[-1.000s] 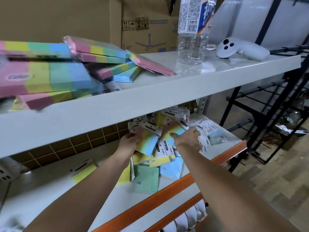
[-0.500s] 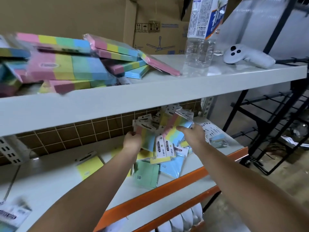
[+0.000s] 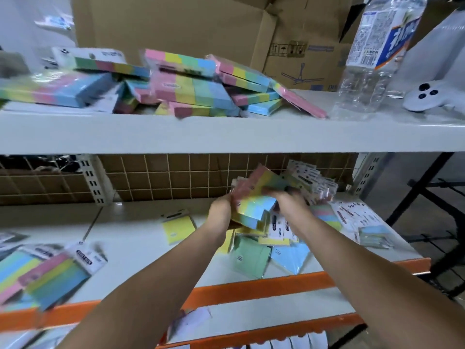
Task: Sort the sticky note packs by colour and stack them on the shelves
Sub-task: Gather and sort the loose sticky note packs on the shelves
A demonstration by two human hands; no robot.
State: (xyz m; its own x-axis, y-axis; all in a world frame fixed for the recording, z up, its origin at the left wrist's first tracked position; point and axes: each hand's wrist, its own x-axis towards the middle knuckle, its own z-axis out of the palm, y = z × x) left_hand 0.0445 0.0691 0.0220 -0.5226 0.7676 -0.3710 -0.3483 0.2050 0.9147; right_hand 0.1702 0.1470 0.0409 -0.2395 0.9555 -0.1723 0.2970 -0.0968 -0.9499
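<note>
Left hand (image 3: pixel 220 210) fingers curled round the left edge of a rainbow pack (image 3: pixel 254 210), right hand (image 3: pixel 285 197) gripping a second rainbow pack (image 3: pixel 266 180) just above it, the two packs touching; exact finger placement blurred. Directly below and to the right of the fingers, a loose heap of packs (image 3: pixel 281 238) on the lower shelf (image 3: pixel 141 238), with a yellow pack (image 3: pixel 178 229) just left and striped packs (image 3: pixel 45 275) far left. Above the hands, the upper shelf (image 3: pixel 226 137) carries a pile of rainbow packs (image 3: pixel 191 89), a water bottle (image 3: pixel 372 59) and a white controller (image 3: pixel 432 96) to the right.
</note>
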